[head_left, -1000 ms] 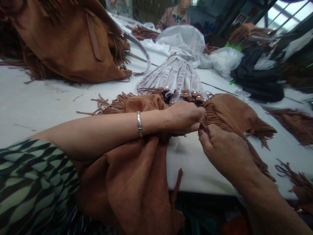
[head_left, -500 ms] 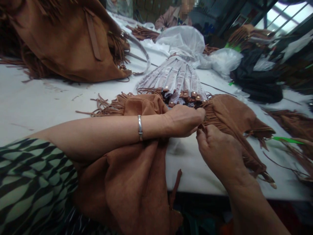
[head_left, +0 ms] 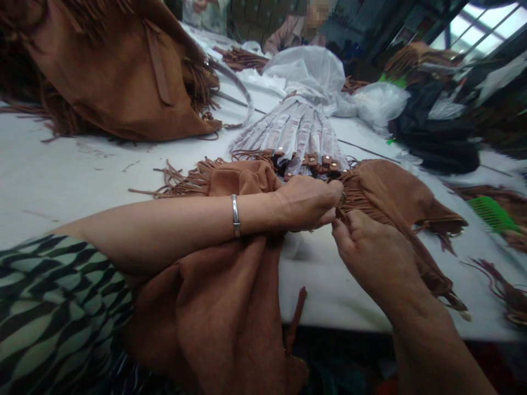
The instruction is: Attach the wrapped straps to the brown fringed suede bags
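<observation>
A brown suede bag (head_left: 230,296) hangs over the table's front edge, its fringe spread to the left behind my left forearm. My left hand (head_left: 310,203), below a silver bangle (head_left: 235,215), is closed around something small, with a metal ring (head_left: 341,198) showing at its fingertips. Just to the right, my right hand (head_left: 373,247) pinches a small brown leather piece (head_left: 341,214). The two hands nearly touch. Beyond them lies a second fringed suede bag (head_left: 395,186). What the left fingers grip is mostly hidden.
Plastic-wrapped straps (head_left: 302,123) fan out behind the hands. A large brown bag (head_left: 123,82) stands at the back left of the white table (head_left: 74,181). A green comb (head_left: 494,214) is in another person's hand (head_left: 516,238) at the right edge. Another person sits at the back.
The green comb has turned and now shows its teeth. Loose brown fringe at the right has shifted. My hands have barely moved, and more of the metal ring shows.
</observation>
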`<control>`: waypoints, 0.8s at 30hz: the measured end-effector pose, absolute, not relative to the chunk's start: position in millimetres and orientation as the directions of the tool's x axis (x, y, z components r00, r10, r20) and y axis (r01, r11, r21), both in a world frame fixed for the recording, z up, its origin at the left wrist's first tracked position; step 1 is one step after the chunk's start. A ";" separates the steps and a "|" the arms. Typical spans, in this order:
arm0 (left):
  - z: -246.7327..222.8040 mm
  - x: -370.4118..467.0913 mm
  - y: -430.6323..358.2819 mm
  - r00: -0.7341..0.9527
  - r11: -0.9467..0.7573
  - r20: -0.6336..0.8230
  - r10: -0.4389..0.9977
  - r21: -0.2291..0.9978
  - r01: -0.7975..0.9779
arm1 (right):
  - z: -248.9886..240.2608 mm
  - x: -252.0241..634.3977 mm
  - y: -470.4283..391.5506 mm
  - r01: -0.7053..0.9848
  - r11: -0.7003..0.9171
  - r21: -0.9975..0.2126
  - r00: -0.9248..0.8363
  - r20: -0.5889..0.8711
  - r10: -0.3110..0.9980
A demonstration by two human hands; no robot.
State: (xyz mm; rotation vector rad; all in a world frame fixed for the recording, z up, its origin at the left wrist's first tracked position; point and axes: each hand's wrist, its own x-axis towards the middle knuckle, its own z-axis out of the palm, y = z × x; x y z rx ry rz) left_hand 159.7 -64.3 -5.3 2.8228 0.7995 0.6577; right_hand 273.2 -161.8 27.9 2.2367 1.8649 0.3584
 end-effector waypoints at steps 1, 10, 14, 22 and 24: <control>-5.2 159.8 -64.5 0.758 -0.847 0.377 0.532 0.241 0.475 | 28.1 273.2 -161.7 0.936 -0.170 0.307 0.165 0.040 0.985; -3.4 159.8 -65.2 0.782 -0.863 0.365 0.505 0.223 0.453 | 23.0 270.4 -162.6 0.926 -0.200 0.322 0.176 0.102 0.979; -5.7 159.3 -63.1 0.803 -0.894 0.392 0.448 0.196 0.403 | 22.1 271.5 -164.1 0.937 -0.202 0.287 0.177 0.110 0.978; -5.7 159.7 -56.7 0.864 -0.932 0.348 0.363 0.148 0.332 | 19.0 276.6 -168.0 0.973 -0.185 0.141 0.166 0.138 0.976; -5.9 159.9 -56.2 0.866 -0.934 0.349 0.358 0.139 0.330 | 18.4 275.7 -169.4 0.972 -0.196 0.131 0.176 0.152 0.973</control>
